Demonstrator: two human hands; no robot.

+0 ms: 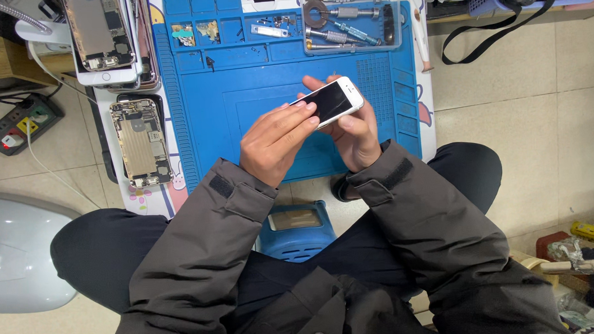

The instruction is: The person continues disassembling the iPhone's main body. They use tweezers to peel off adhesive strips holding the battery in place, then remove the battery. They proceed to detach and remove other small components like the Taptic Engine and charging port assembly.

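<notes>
A white smartphone (pixel 334 100) with a dark screen is held above the blue repair mat (pixel 241 83). My right hand (pixel 355 135) grips it from underneath, fingers wrapped around its far edge. Pressed on the phone's near end, my left hand (pixel 273 140) rests its fingertips on the screen. Both sleeves are dark grey jacket cuffs.
An opened phone housing (pixel 140 143) lies left of the mat; more phone bodies (pixel 101 35) are stacked at the upper left. A clear tray of screwdrivers (pixel 351 27) sits at the mat's top. A power strip (pixel 22 122) lies on the floor at left, a blue stool (pixel 296 229) below.
</notes>
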